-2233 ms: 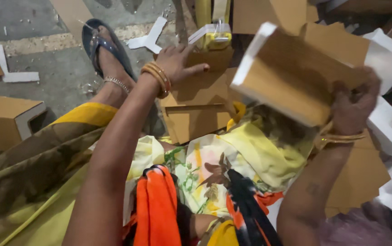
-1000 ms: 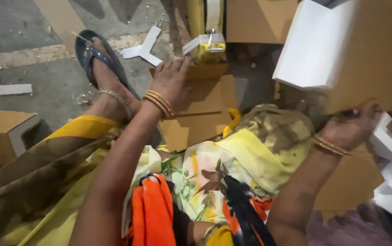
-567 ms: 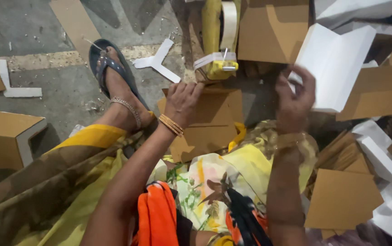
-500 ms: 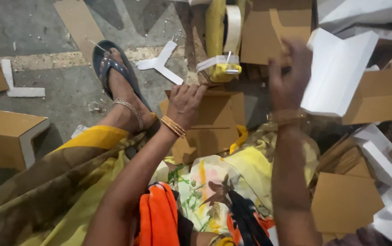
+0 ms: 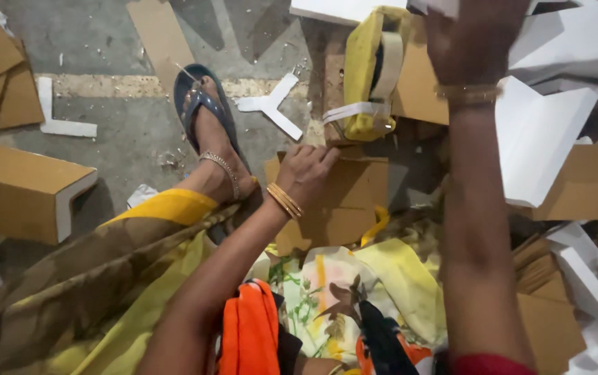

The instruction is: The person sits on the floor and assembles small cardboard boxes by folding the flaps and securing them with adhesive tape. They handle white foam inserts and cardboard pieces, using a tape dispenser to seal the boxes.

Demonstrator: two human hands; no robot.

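Cardboard sheet, brown and flat, lies on the floor at the middle of the scene, just beyond the patterned cloth over the person's lap. At far left a folded brown cardboard piece with white edges sits on the concrete floor, and right of it a foot in a blue sandal rests beside the sheet. The left hand presses palm-down on the sheet's near-left part, fingers spread flat, gripping nothing. Keeping that palm firmly planted seems the best way to stop the sheet sliding while the other arm works. Beyond it a yellow tape dispenser stands upright with a roll of white tape inside; its white strip hangs loose. Further right, the right hand is raised toward a white folded board; whether its fingers grip anything cannot be told. No open box shows contents.
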